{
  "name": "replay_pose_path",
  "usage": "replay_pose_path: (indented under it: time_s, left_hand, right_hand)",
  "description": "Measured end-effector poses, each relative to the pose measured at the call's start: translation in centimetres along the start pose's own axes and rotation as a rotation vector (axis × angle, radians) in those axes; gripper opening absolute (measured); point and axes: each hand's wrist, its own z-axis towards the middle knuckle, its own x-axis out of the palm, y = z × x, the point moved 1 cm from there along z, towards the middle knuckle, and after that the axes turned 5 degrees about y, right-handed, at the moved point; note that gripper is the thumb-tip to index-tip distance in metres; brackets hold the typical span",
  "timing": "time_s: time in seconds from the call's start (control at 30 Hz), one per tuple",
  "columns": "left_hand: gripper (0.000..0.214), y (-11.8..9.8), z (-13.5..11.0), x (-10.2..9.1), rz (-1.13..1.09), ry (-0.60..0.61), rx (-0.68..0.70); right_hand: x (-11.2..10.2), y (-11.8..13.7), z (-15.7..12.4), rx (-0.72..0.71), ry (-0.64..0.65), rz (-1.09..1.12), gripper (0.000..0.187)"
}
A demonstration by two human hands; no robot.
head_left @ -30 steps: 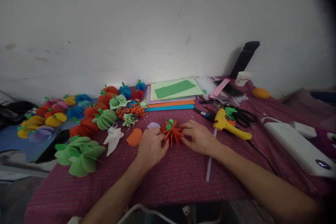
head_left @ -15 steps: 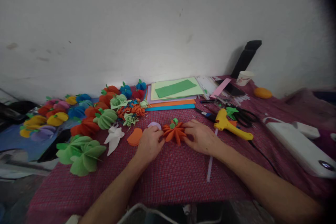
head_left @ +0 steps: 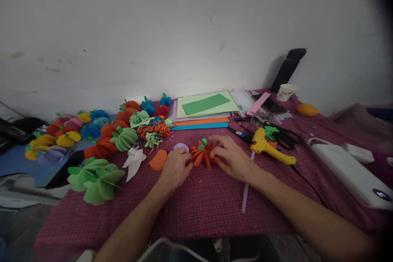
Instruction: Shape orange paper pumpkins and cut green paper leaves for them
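An orange folded-paper pumpkin (head_left: 201, 154) with a small green leaf on top rests on the red checked tablecloth (head_left: 199, 204). My left hand (head_left: 175, 168) pinches its left side with curled fingers. My right hand (head_left: 231, 157) is curled over its right side, fingers pressing on the paper folds. Both forearms reach in from the bottom edge. An orange paper half-circle (head_left: 158, 160) and a pale lilac one (head_left: 181, 146) lie just left of my left hand.
Many finished paper pumpkins (head_left: 95, 178) in green, orange, yellow and blue crowd the left. Coloured paper sheets (head_left: 204, 108) lie at the back. A yellow glue gun (head_left: 267, 146), black scissors (head_left: 284, 136), a glue stick (head_left: 245, 190), a white box (head_left: 350, 172) and a paper cup (head_left: 285, 91) sit on the right.
My right hand has shifted slightly left and up over the orange pumpkin's right side. The left hand stays where it was on the pumpkin.
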Motion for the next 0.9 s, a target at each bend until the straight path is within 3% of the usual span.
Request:
replay_pose_path:
  time_s: [0.1, 0.27, 0.4, 0.5, 0.77, 0.9]
  left_hand:
    - [0.013, 0.0, 0.0, 0.1, -0.003, -0.002, -0.003]
    - [0.014, 0.1, 0.0, 0.2, -0.01, -0.011, -0.004]
    - [0.014, 0.0, -0.1, 0.2, -0.003, -0.003, -0.001]
    - [0.015, 0.0, 0.0, 0.3, -0.007, -0.004, 0.0]
    - [0.012, 0.7, 0.2, -0.3, -0.052, -0.075, -0.004]
    - [0.012, 0.8, 0.2, -0.2, -0.067, -0.03, -0.012]
  right_hand:
    - [-0.1, 0.0, -0.1, -0.034, 0.004, -0.034, 0.025]
    - [-0.2, 0.7, -0.1, -0.003, 0.011, -0.056, 0.015]
    - [0.2, 1.0, -0.1, 0.044, 0.009, -0.087, 0.023]
    - [0.6, 0.7, -0.1, 0.056, -0.005, -0.103, 0.015]
    - [-0.2, 0.3, 0.0, 0.045, -0.068, -0.101, 0.016]
    - [-0.1, 0.6, 0.0, 0.043, -0.027, -0.075, 0.016]
